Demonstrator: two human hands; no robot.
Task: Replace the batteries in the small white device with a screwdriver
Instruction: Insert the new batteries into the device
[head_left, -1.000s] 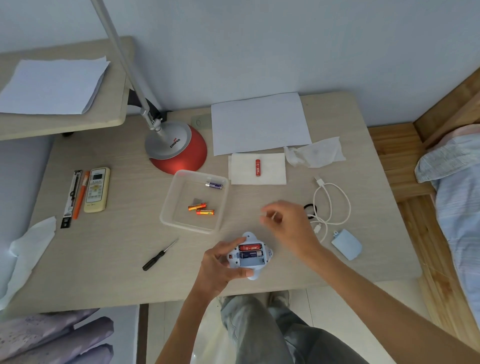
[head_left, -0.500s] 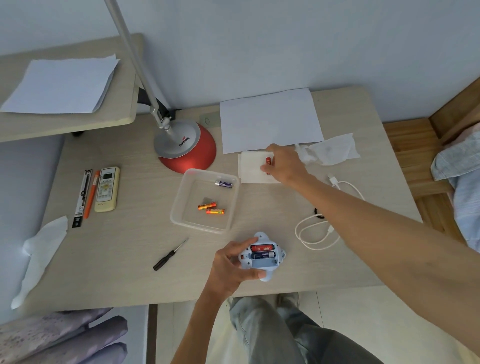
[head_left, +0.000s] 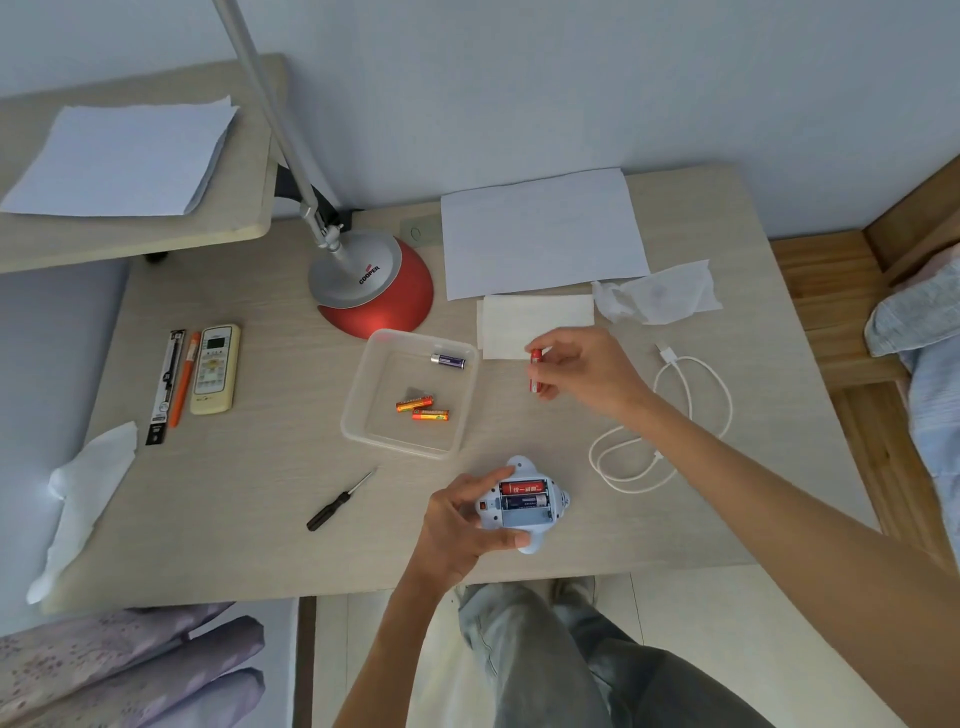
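Head view, looking down on a pale wood desk (head_left: 234, 493).

- Left hand (head_left: 457, 525): curled round the small white device (head_left: 524, 506) at the near edge of the desk, one finger along its far side, thumb against its near side.
- Device lies back-up with the battery bay uncovered. A red cell (head_left: 522, 488) sits in the far slot, a dark blue cell (head_left: 524, 502) in the middle one; the near slot shows its bare floor.
- Right hand (head_left: 587, 371): fingers bent, pinching a red battery (head_left: 535, 371) between thumb and fingertips. The battery stands roughly upright, at the near edge of a folded white tissue (head_left: 535, 322), to the right of the tray.
- Clear plastic tray (head_left: 356, 410), mid-desk: one purple battery (head_left: 448, 360) at its far side, two orange batteries (head_left: 422, 409) side by side near the centre.
- Black-handled screwdriver (head_left: 340, 501) lies loose on the desk, left of the device, untouched by either hand.
- Far side: red-and-silver lamp base (head_left: 374, 283), sheet of white paper (head_left: 543, 231), crumpled tissue (head_left: 657, 299).
- Right: coiled white USB cable (head_left: 670, 415).
- Left: remote control (head_left: 215, 369), orange pen (head_left: 184, 379) beside it, another tissue (head_left: 83, 499) at the desk's left edge.
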